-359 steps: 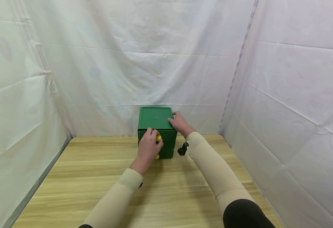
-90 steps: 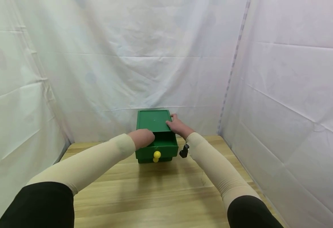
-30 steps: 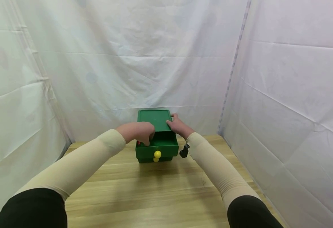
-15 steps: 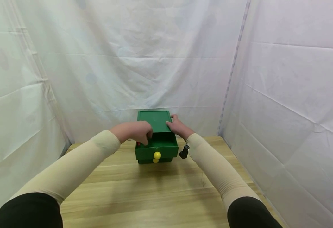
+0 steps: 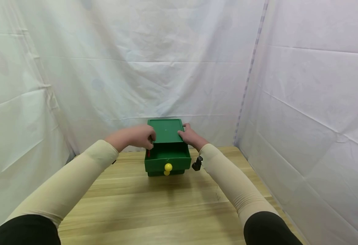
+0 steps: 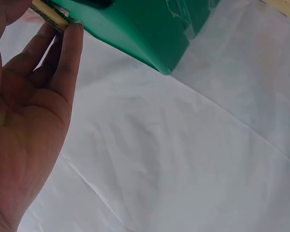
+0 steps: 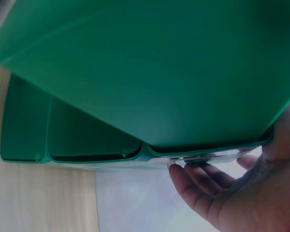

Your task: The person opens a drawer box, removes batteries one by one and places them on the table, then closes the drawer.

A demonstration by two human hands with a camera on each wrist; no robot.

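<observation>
A small green drawer box [image 5: 165, 131] stands at the back of the table. Its upper drawer [image 5: 179, 163] is pulled out and carries a yellow knob [image 5: 168, 167]. Above the drawer's left side, my left hand [image 5: 137, 136] pinches a small flat piece, tan with dark edges [image 6: 52, 15]; its kind is unclear. Something red [image 5: 148, 153] shows just below that hand by the drawer's left wall; whether it joins the held piece I cannot tell. At the box's right side, my right hand [image 5: 192, 135] grips the edge, thumb on top and fingers along the side [image 7: 195, 186].
A second yellow knob [image 5: 166, 173] sits lower, on the bottom drawer. The wooden table [image 5: 166, 211] reaches to white cloth sheets [image 5: 179, 85] behind and at both sides. A black wrist camera [image 5: 197, 163] hangs by the right forearm.
The upper drawer, shut twelve seconds ago, is out. My left hand let go of its knob, reached inside, then rose and moved left with a small piece. My right hand stayed on the box.
</observation>
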